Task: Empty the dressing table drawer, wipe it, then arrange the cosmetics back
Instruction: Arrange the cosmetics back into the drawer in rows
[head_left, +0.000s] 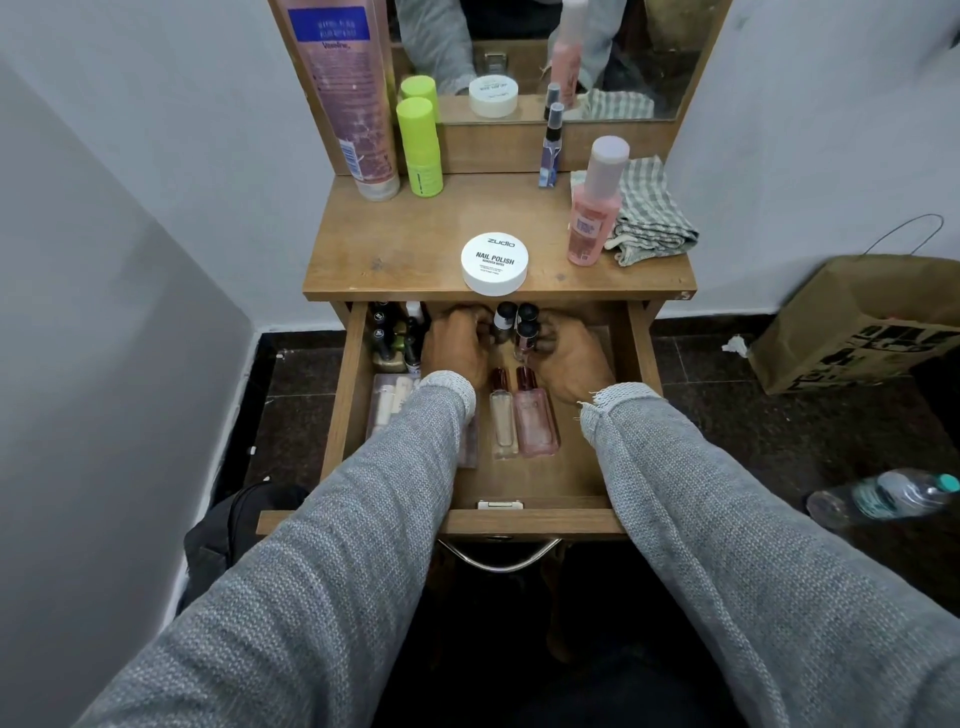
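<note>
On wooden tabletop (395, 244): white tub (494, 263), checked cloth (649, 213).

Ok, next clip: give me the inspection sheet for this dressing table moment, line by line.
Surface: wooden table top, drawer pulled open below it.
Job's things: small dark-capped bottles between both hands at the drawer's back; more small bottles back left; two perfume bottles lying flat; clear packet on the left.
Clutter: on top, Vaseline tube, green bottle, nail polish remover wipes tub, pink bottle, small spray bottle, checked cloth.
Grippers: left hand and right hand curl round the bottles.
Cables: nothing seen.
Surroundings: paper bag, water bottle and dark bag on the floor.
</note>
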